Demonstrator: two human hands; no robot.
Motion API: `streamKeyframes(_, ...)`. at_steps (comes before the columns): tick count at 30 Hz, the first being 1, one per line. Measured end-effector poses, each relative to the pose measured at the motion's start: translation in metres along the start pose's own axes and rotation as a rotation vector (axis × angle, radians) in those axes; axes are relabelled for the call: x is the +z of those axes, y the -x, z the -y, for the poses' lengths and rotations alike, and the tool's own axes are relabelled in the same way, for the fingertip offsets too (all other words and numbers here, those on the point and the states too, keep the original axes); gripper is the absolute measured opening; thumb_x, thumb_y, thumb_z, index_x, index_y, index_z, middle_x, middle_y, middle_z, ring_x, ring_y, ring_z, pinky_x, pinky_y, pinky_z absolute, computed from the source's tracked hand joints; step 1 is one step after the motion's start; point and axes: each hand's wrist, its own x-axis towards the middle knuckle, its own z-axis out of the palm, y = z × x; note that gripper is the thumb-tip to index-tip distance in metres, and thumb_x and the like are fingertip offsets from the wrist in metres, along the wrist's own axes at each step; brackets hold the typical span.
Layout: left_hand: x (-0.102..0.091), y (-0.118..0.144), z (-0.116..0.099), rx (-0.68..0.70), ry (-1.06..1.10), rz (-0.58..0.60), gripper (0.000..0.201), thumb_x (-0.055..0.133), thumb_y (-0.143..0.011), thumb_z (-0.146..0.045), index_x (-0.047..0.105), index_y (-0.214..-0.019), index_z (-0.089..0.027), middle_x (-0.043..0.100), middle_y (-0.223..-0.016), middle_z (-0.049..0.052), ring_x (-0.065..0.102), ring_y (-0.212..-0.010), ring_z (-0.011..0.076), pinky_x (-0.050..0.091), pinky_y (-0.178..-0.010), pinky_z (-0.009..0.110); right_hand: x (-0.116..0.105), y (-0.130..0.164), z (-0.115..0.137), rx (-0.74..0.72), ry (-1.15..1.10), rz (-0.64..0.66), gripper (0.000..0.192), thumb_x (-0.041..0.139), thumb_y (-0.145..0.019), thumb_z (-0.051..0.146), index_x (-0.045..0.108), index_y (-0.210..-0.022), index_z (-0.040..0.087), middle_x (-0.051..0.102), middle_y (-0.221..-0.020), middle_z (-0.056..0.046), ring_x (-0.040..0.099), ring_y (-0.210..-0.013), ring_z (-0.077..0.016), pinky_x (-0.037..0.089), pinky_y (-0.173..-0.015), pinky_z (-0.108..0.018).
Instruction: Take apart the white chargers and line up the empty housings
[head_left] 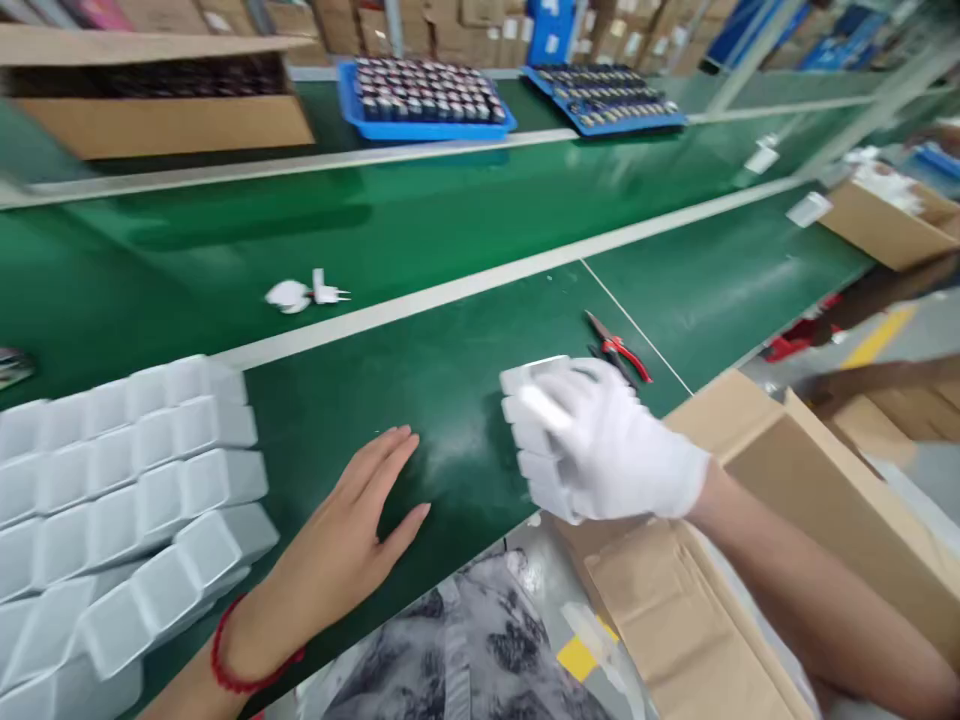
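Observation:
My left hand (pixel 360 520), bare with a red cord bracelet, hangs over the green bench with fingers stretched out and thumb apart; nothing is in it. White-gloved and blurred, my right hand (pixel 622 450) closes on a short row of small white boxes (pixel 532 435) near the bench's front edge. A pale bar-like shape lies across the top of that row; blur hides whether it is a gloved finger or a separate piece. At left, many similar white boxes (pixel 127 480) lie side by side in rows, some tilted. Red-handled pliers (pixel 619 345) lie just beyond my right hand.
Open cardboard boxes (pixel 750 480) stand at the right, below my right forearm. White plug pieces (pixel 311 292) lie on the bench beyond the white strip. Blue trays of small parts (pixel 427 130) and a carton (pixel 161 125) sit on the back ledge.

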Motion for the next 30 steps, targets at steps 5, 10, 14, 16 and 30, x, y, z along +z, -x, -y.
streamKeyframes(5, -0.017, 0.021, 0.025, -0.249, -0.043, -0.043, 0.067, 0.044, -0.096, -0.044, 0.020, -0.153, -0.016, 0.029, -0.158, 0.016, 0.030, -0.146, 0.0330, 0.042, -0.113, 0.053, 0.036, -0.146, 0.046, -0.436, -0.110, 0.158, 0.090, 0.063, -0.066, 0.028, 0.032, -0.149, 0.012, 0.039, -0.149, -0.021, 0.042, -0.132, -0.0372, 0.023, -0.110, -0.060)
streamKeyframes(10, -0.035, 0.032, 0.038, -0.298, -0.036, 0.138, 0.062, 0.045, -0.096, -0.044, 0.037, -0.146, -0.009, 0.032, -0.156, 0.018, 0.025, -0.147, 0.0342, 0.040, -0.115, 0.052, 0.035, -0.159, 0.024, -0.484, -0.176, 0.139, 0.083, 0.070, -0.075, 0.029, 0.033, -0.149, 0.024, 0.032, -0.157, -0.014, 0.029, -0.143, -0.0377, 0.025, -0.114, -0.063)
streamKeyframes(14, -0.063, 0.021, 0.047, -0.263, -0.060, 0.164, 0.059, 0.046, -0.096, -0.040, 0.037, -0.147, -0.011, 0.031, -0.157, 0.016, 0.026, -0.147, 0.0333, 0.039, -0.115, 0.049, 0.038, -0.115, 0.004, -0.022, -0.344, -0.128, 0.098, 0.068, -0.080, 0.055, 0.013, -0.156, 0.025, 0.043, -0.147, -0.018, 0.059, -0.115, -0.0314, 0.052, -0.095, -0.051)
streamKeyframes(16, -0.075, 0.007, 0.054, -0.248, -0.097, 0.170, 0.059, 0.052, -0.093, -0.033, 0.036, -0.146, -0.012, 0.030, -0.157, 0.017, 0.025, -0.147, 0.0333, 0.036, -0.117, 0.049, 0.052, -0.090, 0.012, 0.161, -0.383, -0.083, 0.112, 0.066, -0.074, 0.068, 0.004, -0.157, 0.023, 0.052, -0.136, -0.019, 0.067, -0.083, -0.0251, 0.059, -0.070, -0.045)
streamKeyframes(30, -0.078, -0.067, 0.088, -0.219, -0.279, 0.288, 0.061, 0.059, -0.088, -0.016, 0.036, -0.145, -0.008, 0.046, -0.138, 0.025, 0.056, -0.120, 0.0356, 0.049, -0.096, 0.043, 0.116, -0.149, 0.045, 0.361, -0.826, -0.097, 0.082, 0.071, -0.074, 0.031, 0.035, -0.147, 0.022, 0.061, -0.121, -0.011, 0.065, -0.083, -0.0198, 0.057, -0.084, -0.042)
